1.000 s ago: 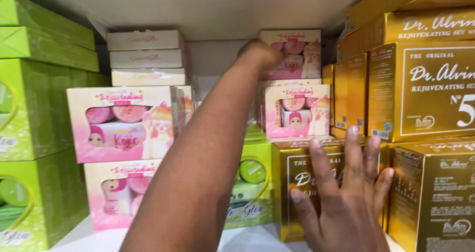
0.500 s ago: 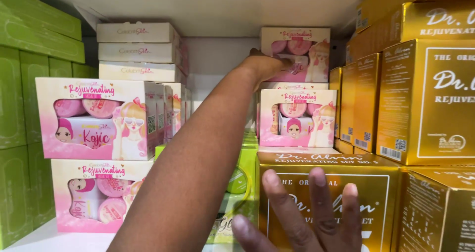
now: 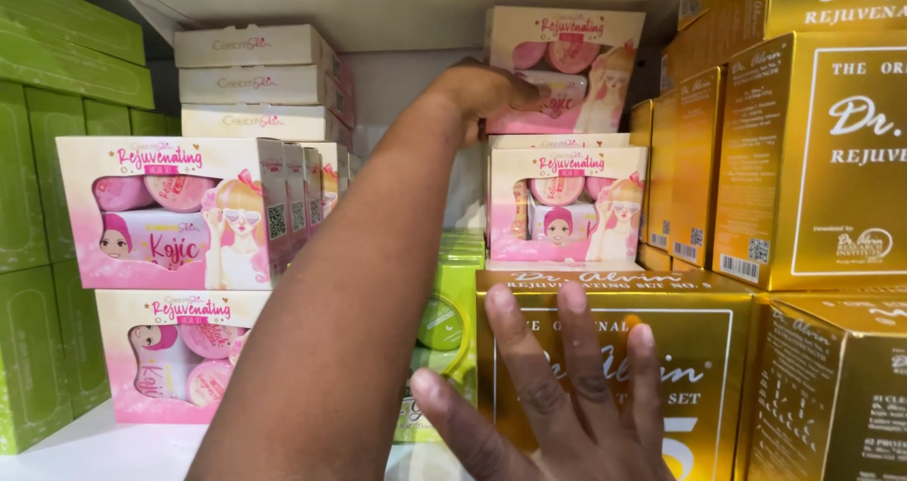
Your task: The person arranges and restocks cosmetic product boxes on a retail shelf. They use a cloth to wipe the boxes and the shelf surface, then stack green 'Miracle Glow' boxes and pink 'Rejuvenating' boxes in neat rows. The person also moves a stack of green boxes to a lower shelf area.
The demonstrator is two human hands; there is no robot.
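My left hand (image 3: 484,90) reaches up along the middle of the shelf and grips the left edge of the top pink window box (image 3: 576,65), thumb on its front. That box sits on a second pink box (image 3: 567,202), which rests on a large gold box (image 3: 605,330). My right hand (image 3: 557,396) lies flat with fingers spread against the front of this gold box, holding nothing. My left forearm hides part of the green boxes (image 3: 453,320) behind it.
Two more pink boxes (image 3: 175,212) are stacked at the left under three flat white boxes (image 3: 250,84). Green cartons (image 3: 42,245) fill the far left, tall gold boxes (image 3: 812,150) the right. The shelf above (image 3: 397,8) hangs close over the top boxes.
The view has closed in on the shelf. My right hand has slid lower and left on the gold box front. My left hand stays on the top pink box.
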